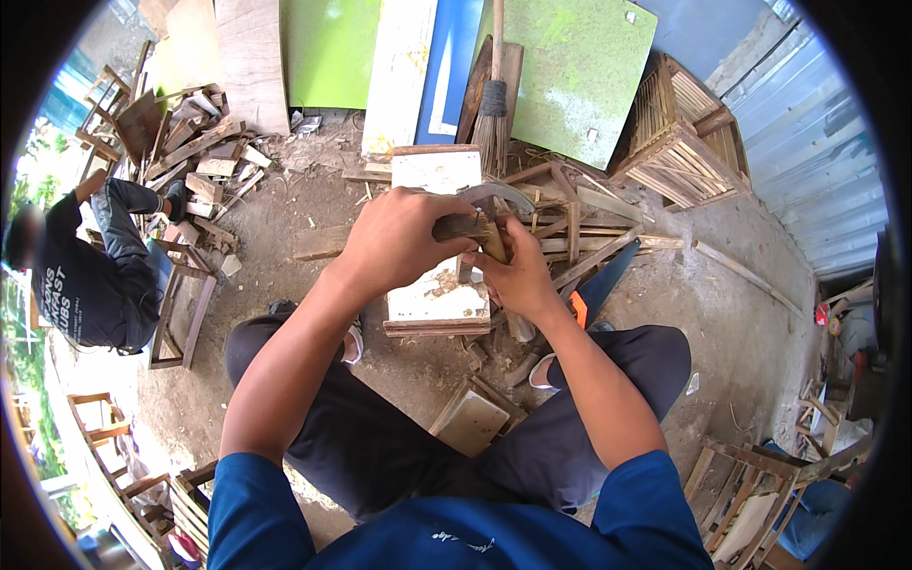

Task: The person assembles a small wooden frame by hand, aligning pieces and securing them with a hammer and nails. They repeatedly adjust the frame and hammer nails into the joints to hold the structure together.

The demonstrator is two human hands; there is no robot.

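Observation:
Both my hands meet above a low wooden stand with a worn white top [435, 304]. My left hand [394, 237] is closed around a short dark wooden piece [458, 226]. From the other side my right hand [521, 271] grips a yellowish-brown wooden part [494, 245] touching that piece; whether the two are joined cannot be told. A curved grey metal piece [508, 193], like a hammer's claw, arches just above my fingers. Part of what I hold is hidden by my hands. Beside my right forearm leans a handsaw [579, 309] with an orange handle.
Scrap wood [575, 214] lies beyond the stand. A broom [491, 123] leans among upright panels [570, 76]. Slatted wooden frames [684, 133] stand far right. At left, another person [95, 266] sits near a wood heap [204, 161]. Between my feet rests a small wooden box [470, 418].

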